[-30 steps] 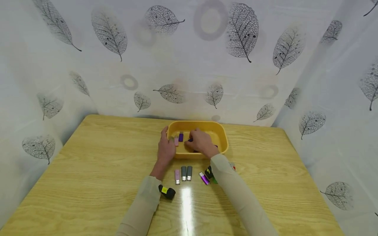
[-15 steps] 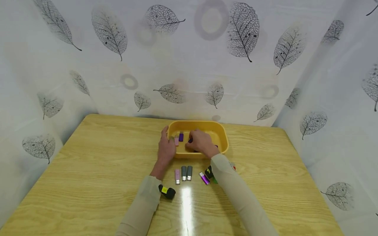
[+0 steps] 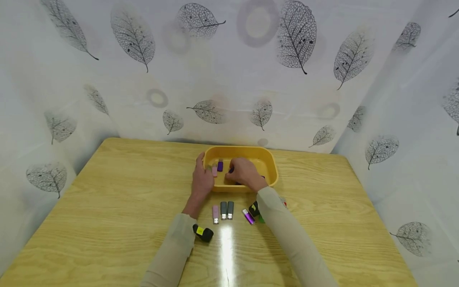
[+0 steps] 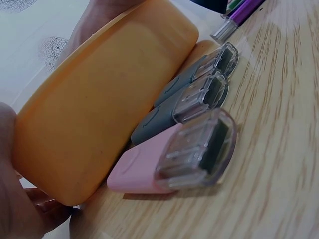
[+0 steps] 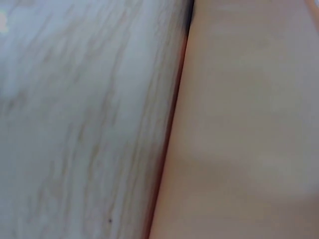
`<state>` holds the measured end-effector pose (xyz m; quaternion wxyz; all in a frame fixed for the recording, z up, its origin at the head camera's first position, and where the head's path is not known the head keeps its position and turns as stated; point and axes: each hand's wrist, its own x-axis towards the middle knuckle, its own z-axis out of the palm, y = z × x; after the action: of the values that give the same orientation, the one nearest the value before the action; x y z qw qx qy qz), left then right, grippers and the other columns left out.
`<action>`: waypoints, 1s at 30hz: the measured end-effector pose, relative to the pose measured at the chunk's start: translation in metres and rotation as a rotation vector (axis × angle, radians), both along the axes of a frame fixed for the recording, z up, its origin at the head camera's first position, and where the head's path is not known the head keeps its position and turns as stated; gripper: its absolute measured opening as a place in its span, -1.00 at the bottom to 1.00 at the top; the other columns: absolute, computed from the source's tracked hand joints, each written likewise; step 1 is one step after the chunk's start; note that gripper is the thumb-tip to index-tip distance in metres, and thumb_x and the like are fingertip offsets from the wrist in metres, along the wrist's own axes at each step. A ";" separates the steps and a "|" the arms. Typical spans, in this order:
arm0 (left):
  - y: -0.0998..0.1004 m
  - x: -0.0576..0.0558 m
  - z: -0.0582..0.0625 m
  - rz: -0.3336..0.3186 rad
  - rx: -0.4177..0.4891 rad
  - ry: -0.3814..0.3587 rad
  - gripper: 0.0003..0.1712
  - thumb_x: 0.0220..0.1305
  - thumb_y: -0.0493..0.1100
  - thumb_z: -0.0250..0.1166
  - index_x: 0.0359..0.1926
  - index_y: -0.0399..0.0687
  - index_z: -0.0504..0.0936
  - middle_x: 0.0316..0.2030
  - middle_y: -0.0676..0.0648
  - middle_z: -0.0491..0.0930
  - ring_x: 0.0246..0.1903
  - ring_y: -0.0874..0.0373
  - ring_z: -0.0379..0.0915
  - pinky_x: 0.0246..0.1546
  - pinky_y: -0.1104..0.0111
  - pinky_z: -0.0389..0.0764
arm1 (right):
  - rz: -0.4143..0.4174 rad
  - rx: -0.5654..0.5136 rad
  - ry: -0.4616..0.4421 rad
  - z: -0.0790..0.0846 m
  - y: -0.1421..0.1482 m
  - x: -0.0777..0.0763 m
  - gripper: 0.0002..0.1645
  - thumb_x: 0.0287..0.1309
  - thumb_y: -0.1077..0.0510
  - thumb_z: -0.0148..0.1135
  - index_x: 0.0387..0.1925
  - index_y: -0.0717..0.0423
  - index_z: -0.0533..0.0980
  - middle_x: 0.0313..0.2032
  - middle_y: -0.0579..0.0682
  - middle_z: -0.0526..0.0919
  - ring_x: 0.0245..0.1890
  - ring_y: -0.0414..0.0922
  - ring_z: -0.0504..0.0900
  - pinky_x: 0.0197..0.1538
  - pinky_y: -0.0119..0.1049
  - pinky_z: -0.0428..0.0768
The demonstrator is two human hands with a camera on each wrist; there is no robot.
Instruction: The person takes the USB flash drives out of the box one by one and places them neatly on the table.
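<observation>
My left hand [image 3: 202,179] grips the left end of a yellow plastic tray [image 3: 264,161], its fingers round the wall. Inside, my right hand [image 3: 244,172] pinches a dark purple USB stick [image 3: 231,170], mostly covered by the fingers. A pink USB stick [image 3: 214,171] and a purple USB stick [image 3: 220,166] lie in the tray at its left. More dark pieces show partly beneath the right hand. In the left wrist view, a pink USB stick [image 4: 149,164] with a clear cap and two grey USB sticks [image 4: 159,114] lie beside the tray wall. The right wrist view shows only tray wall and table.
On the wooden table [image 3: 125,207], a shiny purple USB stick [image 3: 248,216] lies in front of the tray, near the right wrist. Black wrist cameras [image 3: 203,233] sit under both forearms. A leaf-patterned curtain [image 3: 229,79] stands behind the table and along both sides.
The head view has tilted very slightly. Both hands stay at the tray, and the USB sticks lie as before.
</observation>
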<state>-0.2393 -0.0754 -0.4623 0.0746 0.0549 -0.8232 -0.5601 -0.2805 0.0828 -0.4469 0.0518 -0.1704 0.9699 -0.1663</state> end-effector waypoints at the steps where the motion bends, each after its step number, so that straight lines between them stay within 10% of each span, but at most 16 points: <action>1: 0.000 0.000 0.000 0.001 0.002 -0.003 -0.34 0.23 -0.32 -0.11 0.37 -0.07 0.03 0.31 -0.26 0.20 0.20 -0.01 0.13 0.24 0.02 0.18 | -0.001 -0.006 -0.006 0.000 0.000 0.000 -0.71 -0.18 -0.08 0.32 -0.49 0.03 0.52 -0.54 -0.11 0.57 -0.56 -0.17 0.46 -0.50 -0.32 0.49; 30: -0.008 -0.007 0.000 -0.128 -0.068 -0.045 -0.27 0.27 -0.22 -0.05 0.41 -0.05 -0.11 0.33 -0.34 0.11 0.23 -0.16 0.06 0.23 -0.08 0.12 | 0.005 -0.030 -0.029 0.002 0.000 0.001 -0.69 -0.15 -0.09 0.33 -0.47 0.05 0.55 -0.52 -0.11 0.60 -0.56 -0.18 0.48 -0.47 -0.33 0.51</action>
<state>-0.2459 -0.0833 -0.4622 0.0220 0.0121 -0.8450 -0.5342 -0.2797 0.0831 -0.4445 0.0637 -0.1713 0.9660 -0.1831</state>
